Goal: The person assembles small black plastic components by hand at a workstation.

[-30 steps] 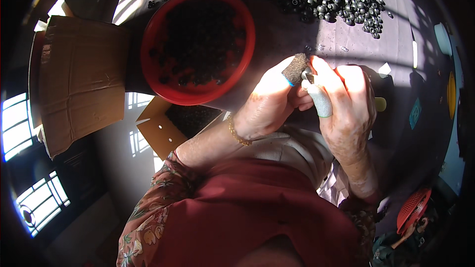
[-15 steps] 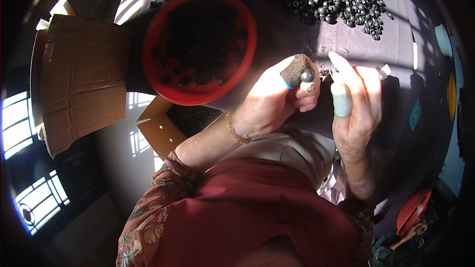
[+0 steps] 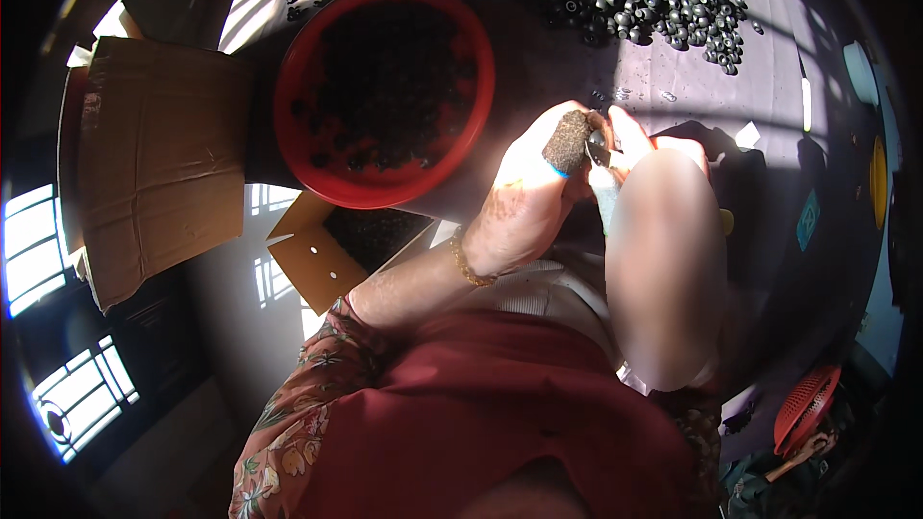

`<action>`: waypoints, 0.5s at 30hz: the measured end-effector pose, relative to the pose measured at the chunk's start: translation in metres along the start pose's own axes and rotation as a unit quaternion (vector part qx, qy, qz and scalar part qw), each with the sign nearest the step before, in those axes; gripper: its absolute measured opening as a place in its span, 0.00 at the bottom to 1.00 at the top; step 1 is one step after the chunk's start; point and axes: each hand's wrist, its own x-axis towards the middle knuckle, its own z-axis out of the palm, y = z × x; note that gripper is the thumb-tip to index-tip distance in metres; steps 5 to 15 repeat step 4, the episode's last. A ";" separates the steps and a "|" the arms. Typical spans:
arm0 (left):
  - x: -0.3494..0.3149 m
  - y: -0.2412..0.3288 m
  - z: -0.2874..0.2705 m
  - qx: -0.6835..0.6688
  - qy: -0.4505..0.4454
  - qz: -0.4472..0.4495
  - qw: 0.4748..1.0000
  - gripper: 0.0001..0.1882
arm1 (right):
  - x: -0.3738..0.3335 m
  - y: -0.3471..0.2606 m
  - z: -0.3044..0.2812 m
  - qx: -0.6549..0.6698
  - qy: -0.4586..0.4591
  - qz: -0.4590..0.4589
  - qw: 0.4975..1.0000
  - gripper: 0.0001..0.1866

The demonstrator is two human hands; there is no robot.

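Observation:
My left hand [image 3: 534,197] is closed, pinching a small dark-grey rounded piece [image 3: 598,138] between thumb and fingers. A brown cover with a blue edge wraps its thumb. Against that piece, my right hand [image 3: 663,250] is closed on a small pointed blade [image 3: 594,158]; the grip hides most of it. A pale cover sits on the right thumb [image 3: 606,194], and the back of that hand is blurred. Beyond both hands lies a heap of similar grey rounded pieces [image 3: 663,0]. To the left stands a red basin [image 3: 288,125] with many dark pieces in it.
A cardboard box [image 3: 159,144] stands at the far left. Below the basin is an open carton [image 3: 312,255] with dark contents. Thin clear bits [image 3: 623,94] lie on the cloth-covered table [image 3: 716,101]. A red strainer [image 3: 806,408] is at the lower right.
My right hand has moved left to meet my left hand, and the blade now touches the grey piece. The left hand keeps its pinch and has shifted slightly.

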 end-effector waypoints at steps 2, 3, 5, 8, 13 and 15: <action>-0.001 0.001 -0.001 0.009 -0.001 -0.002 1.000 0.09 | -0.001 -0.002 -0.001 0.020 -0.014 0.024 0.999 0.18; -0.002 0.001 -0.002 0.019 -0.002 -0.003 1.000 0.09 | -0.002 -0.002 0.000 0.021 -0.010 0.021 1.000 0.18; -0.002 0.002 -0.002 0.019 -0.002 -0.003 1.000 0.09 | -0.002 -0.001 0.001 0.022 -0.006 0.017 1.000 0.18; -0.002 0.002 -0.002 0.019 -0.002 -0.003 1.000 0.09 | -0.002 -0.001 0.001 0.022 -0.006 0.017 1.000 0.18; -0.002 0.002 -0.002 0.019 -0.002 -0.003 1.000 0.09 | -0.002 -0.001 0.001 0.022 -0.006 0.017 1.000 0.18; -0.002 0.002 -0.002 0.019 -0.002 -0.003 1.000 0.09 | -0.002 -0.001 0.001 0.022 -0.006 0.017 1.000 0.18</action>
